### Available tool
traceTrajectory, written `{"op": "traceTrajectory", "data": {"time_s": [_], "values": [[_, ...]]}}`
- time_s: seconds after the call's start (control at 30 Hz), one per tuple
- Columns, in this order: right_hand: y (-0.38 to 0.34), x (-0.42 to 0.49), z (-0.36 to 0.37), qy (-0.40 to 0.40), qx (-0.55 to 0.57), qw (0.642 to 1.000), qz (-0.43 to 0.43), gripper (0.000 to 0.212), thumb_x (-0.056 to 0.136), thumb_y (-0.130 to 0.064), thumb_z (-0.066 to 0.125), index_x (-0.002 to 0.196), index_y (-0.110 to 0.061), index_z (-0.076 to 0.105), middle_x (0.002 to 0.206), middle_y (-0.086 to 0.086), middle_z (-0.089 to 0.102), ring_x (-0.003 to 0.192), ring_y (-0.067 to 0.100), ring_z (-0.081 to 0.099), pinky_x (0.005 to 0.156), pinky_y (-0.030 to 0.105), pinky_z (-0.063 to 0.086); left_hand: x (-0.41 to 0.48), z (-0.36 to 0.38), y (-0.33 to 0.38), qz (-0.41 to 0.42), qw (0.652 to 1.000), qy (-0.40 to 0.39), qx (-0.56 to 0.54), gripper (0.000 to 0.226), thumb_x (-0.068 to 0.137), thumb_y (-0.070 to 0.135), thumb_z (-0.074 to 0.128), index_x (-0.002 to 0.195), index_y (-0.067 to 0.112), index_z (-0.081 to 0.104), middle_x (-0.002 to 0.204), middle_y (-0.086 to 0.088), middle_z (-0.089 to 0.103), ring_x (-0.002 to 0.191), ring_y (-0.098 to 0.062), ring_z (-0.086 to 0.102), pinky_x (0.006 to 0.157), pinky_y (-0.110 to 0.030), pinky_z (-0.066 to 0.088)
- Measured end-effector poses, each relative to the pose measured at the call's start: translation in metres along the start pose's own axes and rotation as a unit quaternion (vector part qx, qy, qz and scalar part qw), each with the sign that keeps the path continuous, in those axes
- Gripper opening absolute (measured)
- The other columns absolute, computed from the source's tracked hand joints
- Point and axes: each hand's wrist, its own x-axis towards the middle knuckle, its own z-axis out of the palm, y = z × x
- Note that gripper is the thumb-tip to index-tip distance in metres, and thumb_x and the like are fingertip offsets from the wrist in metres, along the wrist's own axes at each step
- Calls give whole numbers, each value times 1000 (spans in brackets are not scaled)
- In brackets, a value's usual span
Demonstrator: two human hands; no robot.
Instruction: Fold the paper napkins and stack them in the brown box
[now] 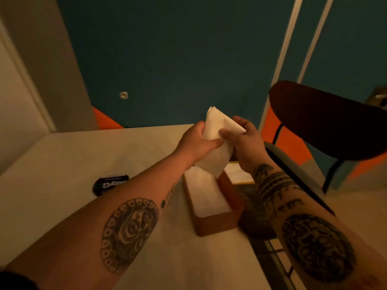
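A white paper napkin [217,141] hangs in the air above the table, pinched from both sides. My left hand [195,141] grips its left edge and my right hand [244,137] grips its right edge. Its lower corner dangles just over the far end of the brown box [217,223], which lies lengthwise near the table's right edge. A stack of folded white napkins [206,194] fills the box. More white napkins [237,172] lie on the table just right of the box, partly hidden by my right forearm.
The pale table [73,164] runs left and toward me. A small black packet [110,185] lies left of my left forearm. A dark chair [326,122] stands to the right, past the table edge. A teal wall is behind.
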Motion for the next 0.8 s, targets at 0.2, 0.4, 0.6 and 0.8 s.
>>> {"op": "traceTrajectory", "data": {"time_s": [0.2,0.4,0.6,0.8], "values": [[22,-18,108,-72,-11,997,29,71,82,-15,81,141,-34,46,124,-2,65,106,24,67,76,51,61,-26,-102,-52,-38,996,50,-60,47,84,37,77,124,26,56,116,3,67,105,-17,64,89,-43,57],[70,-49,207,-43,-64,996,53,58,89,-25,74,141,-23,49,124,-5,64,100,15,65,71,27,54,-60,-173,-122,-88,987,102,-87,26,84,26,76,108,31,66,105,6,75,96,-16,72,89,-46,59],[119,-80,270,-51,-91,994,15,24,98,-15,62,117,-29,64,102,-13,72,93,8,70,68,17,55,-83,-209,-186,-128,977,131,-107,23,93,23,66,111,36,61,107,9,71,97,-13,67,85,-39,58],[154,-99,299,-29,-106,994,16,32,94,-14,66,120,-28,55,106,-15,66,98,2,65,66,11,49,-96,-216,-223,-154,974,106,-130,40,95,25,65,130,35,52,123,4,65,111,-20,61,100,-47,52]]}}
